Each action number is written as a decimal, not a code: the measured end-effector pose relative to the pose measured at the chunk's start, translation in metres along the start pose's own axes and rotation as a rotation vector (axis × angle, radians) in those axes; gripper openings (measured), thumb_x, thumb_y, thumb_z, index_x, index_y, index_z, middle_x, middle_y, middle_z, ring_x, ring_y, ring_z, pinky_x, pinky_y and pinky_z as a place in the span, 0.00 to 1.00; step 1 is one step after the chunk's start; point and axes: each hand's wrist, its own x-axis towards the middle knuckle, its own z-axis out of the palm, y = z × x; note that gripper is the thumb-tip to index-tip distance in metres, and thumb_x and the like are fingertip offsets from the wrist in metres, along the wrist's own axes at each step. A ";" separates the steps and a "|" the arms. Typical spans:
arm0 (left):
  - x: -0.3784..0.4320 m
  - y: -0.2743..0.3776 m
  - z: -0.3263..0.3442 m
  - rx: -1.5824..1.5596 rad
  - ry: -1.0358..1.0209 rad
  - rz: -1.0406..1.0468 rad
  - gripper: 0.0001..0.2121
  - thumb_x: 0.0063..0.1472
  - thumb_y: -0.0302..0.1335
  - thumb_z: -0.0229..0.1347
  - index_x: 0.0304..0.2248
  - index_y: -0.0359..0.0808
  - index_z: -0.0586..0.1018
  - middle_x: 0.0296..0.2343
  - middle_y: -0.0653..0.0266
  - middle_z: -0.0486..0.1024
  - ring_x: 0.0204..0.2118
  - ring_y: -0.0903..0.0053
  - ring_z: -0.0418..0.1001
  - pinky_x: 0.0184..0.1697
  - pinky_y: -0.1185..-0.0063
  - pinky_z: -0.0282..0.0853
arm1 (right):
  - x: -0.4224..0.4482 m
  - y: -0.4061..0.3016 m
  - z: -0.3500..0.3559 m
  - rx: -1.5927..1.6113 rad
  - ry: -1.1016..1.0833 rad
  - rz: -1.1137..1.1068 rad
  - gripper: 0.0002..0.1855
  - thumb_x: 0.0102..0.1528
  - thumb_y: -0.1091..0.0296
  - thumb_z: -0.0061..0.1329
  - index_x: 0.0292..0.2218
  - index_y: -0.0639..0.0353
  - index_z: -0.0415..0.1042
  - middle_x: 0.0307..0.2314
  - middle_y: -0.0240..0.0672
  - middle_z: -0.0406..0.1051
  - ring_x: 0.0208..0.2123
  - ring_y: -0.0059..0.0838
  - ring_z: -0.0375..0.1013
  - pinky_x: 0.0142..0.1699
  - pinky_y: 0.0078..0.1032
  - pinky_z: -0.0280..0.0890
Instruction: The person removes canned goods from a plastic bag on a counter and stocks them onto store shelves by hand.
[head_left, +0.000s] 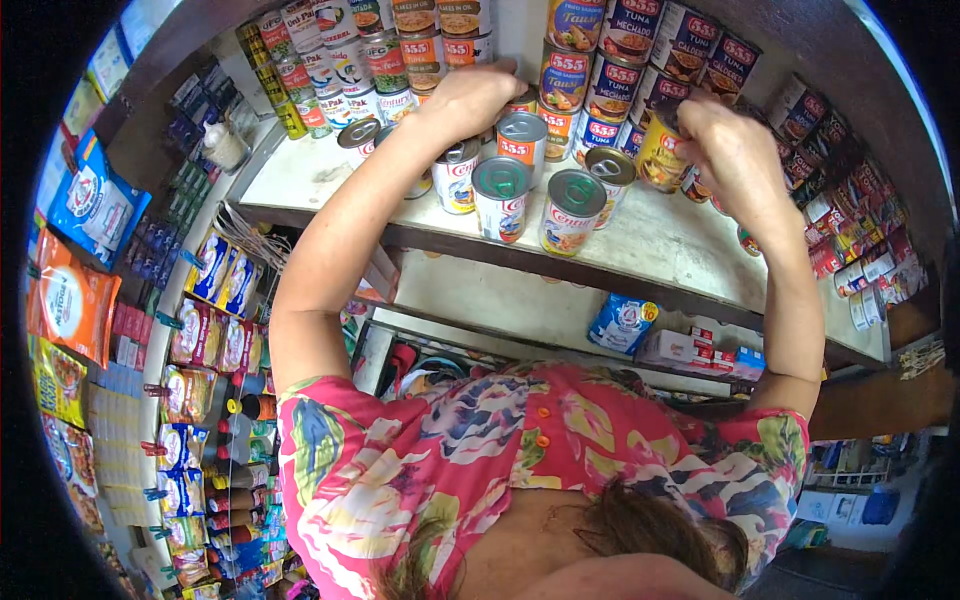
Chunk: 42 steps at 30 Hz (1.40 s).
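Note:
My left hand reaches over the white shelf, at a can with a dark lid behind the front row; its fingertips are partly hidden, so its hold cannot be told. My right hand grips a yellow can by its upper part, beside the stacked tuna cans. Between and before my hands stand a 555 can with an orange label and several Century cans, among them one with a green-tinted lid and another near the shelf's front edge.
Stacked cans stand at the back left, and more cans line the right side. A blue pouch and small boxes lie on the lower shelf. Packets hang at the left. A bundle of string hangs by the shelf's left end.

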 end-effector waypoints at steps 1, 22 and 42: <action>0.001 -0.001 0.001 -0.004 0.000 0.002 0.09 0.51 0.24 0.54 0.34 0.36 0.76 0.40 0.55 0.72 0.39 0.58 0.73 0.40 0.67 0.70 | -0.003 0.001 0.008 0.022 -0.035 0.008 0.09 0.45 0.74 0.51 0.27 0.64 0.64 0.27 0.43 0.67 0.32 0.48 0.68 0.34 0.40 0.62; -0.052 0.046 -0.086 0.195 0.524 0.245 0.10 0.46 0.25 0.51 0.31 0.36 0.68 0.30 0.61 0.66 0.32 0.65 0.70 0.34 0.71 0.68 | 0.074 -0.070 0.034 0.605 0.263 -0.170 0.38 0.38 0.69 0.60 0.51 0.60 0.61 0.45 0.44 0.67 0.49 0.40 0.66 0.53 0.30 0.61; -0.010 0.013 -0.019 -0.557 -0.309 -0.173 0.30 0.40 0.36 0.66 0.41 0.26 0.74 0.33 0.50 0.77 0.34 0.69 0.76 0.39 0.76 0.70 | -0.034 -0.013 0.008 0.633 -0.107 0.056 0.29 0.29 0.76 0.58 0.38 0.63 0.67 0.34 0.40 0.69 0.40 0.38 0.69 0.48 0.29 0.62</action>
